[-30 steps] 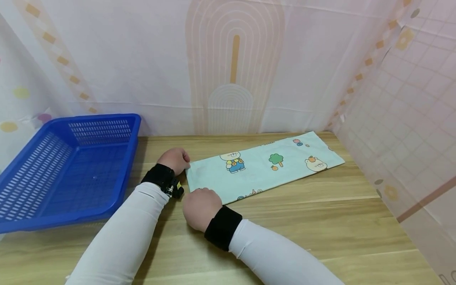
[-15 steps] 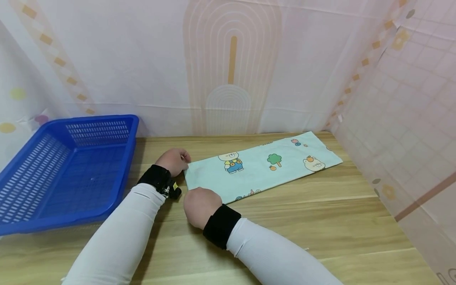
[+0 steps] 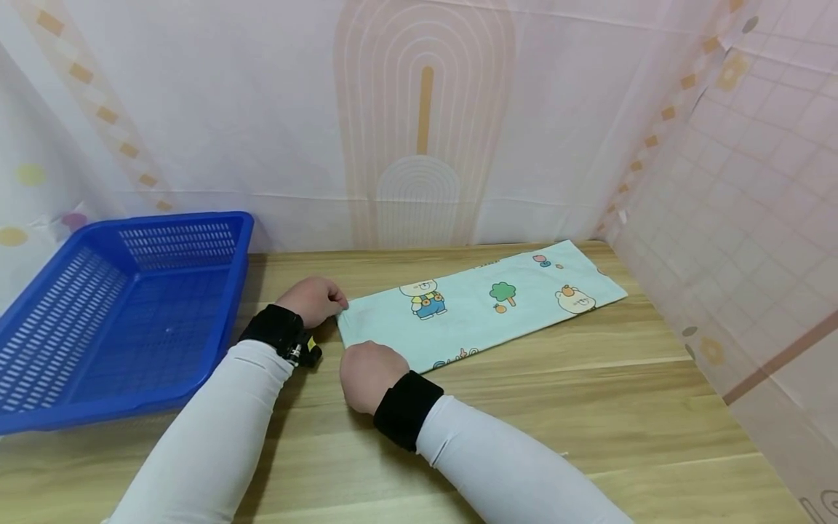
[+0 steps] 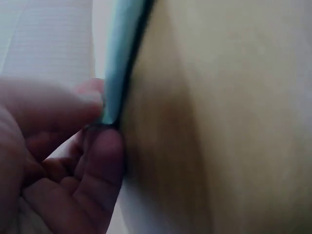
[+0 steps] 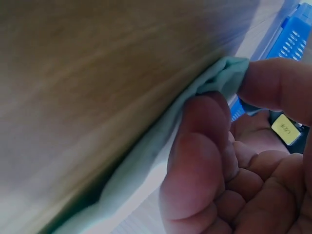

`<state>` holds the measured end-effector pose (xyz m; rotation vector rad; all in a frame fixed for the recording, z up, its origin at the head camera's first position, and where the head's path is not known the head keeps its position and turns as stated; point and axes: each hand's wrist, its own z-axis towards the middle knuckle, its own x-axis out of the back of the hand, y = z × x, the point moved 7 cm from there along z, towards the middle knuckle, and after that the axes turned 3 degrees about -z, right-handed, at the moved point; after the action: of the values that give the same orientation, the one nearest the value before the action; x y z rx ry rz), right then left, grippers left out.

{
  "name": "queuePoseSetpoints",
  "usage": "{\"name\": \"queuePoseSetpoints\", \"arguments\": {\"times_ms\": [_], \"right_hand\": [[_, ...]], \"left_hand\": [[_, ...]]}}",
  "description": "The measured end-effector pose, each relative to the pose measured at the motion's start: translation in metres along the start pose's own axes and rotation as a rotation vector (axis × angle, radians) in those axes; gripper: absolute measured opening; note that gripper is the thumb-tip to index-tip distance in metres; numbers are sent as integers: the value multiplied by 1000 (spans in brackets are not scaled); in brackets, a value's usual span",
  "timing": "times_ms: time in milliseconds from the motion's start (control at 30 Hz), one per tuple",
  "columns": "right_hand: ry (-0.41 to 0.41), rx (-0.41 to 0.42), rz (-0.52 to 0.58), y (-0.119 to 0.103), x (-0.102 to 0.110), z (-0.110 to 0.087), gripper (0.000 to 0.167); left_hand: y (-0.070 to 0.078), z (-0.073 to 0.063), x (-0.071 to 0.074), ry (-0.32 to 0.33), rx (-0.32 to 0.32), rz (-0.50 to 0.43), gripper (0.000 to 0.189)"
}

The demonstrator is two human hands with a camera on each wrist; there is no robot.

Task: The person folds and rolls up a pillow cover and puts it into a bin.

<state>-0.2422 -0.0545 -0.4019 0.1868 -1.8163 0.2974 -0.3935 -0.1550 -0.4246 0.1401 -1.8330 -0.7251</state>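
A mint-green cloth (image 3: 458, 309) printed with cartoon bears, a tree and fruit lies folded into a long strip, slanting across the table. At its left end, my left hand (image 3: 313, 300) pinches the far corner. The left wrist view has the thumb and a finger on either side of the cloth edge (image 4: 117, 68). My right hand (image 3: 372, 375) is at the near left corner and hides it in the head view. From the right wrist camera, its thumb and fingers pinch the bunched corner of the cloth (image 5: 224, 75), where layers show.
A blue plastic basket (image 3: 241, 291) with slotted sides stands to the left of my left forearm. The wooden table (image 3: 524, 407) reaches back to a patterned curtain (image 3: 294, 131), with another patterned sheet (image 3: 772, 218) along the right side.
My left hand has shifted slightly left and towards me, and its fingertips have closed at the cloth's far corner. The right hand and the cloth have barely moved; the head view has shifted a little.
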Motion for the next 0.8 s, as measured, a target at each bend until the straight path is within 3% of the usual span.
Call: {"name": "queuePoseSetpoints", "arguments": {"times_ms": [233,533,800], "right_hand": [[-14,-14,22,1,3,-1,34],[-41,4,56,4,1,0,38],[-51,-14,62,5,3,-3,33]], "left_hand": [[-5,-1,2,-21,42,-45,26],[-3,2,0,71,-37,-52,17],[-1,-4,2,17,12,-7,29]]}}
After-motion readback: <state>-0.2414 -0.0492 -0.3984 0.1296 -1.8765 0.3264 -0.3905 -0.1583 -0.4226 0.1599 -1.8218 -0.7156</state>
